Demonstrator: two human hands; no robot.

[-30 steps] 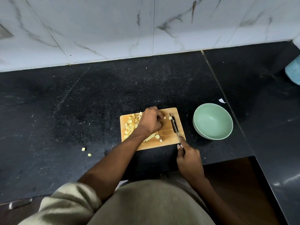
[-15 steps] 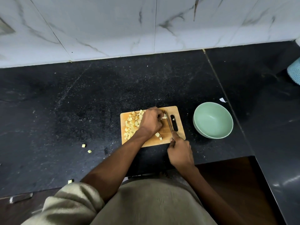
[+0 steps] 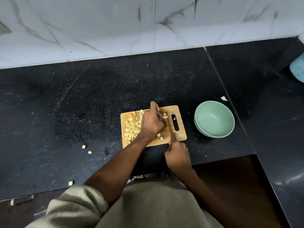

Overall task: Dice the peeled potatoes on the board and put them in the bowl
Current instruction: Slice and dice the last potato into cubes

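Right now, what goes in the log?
left hand holds potato | right hand grips knife | board | bowl empty

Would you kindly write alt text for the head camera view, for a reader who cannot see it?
Seen from above, a person's left hand holds potato pieces on a wooden cutting board while the right hand grips a knife cutting beside it. Diced potato is heaped on the board's left; an empty green bowl sits right of it on the black counter.

I find nothing legible anywhere in the head view; I see no lettering, label, brand mark or number on the cutting board at centre, nor on the green bowl at right.
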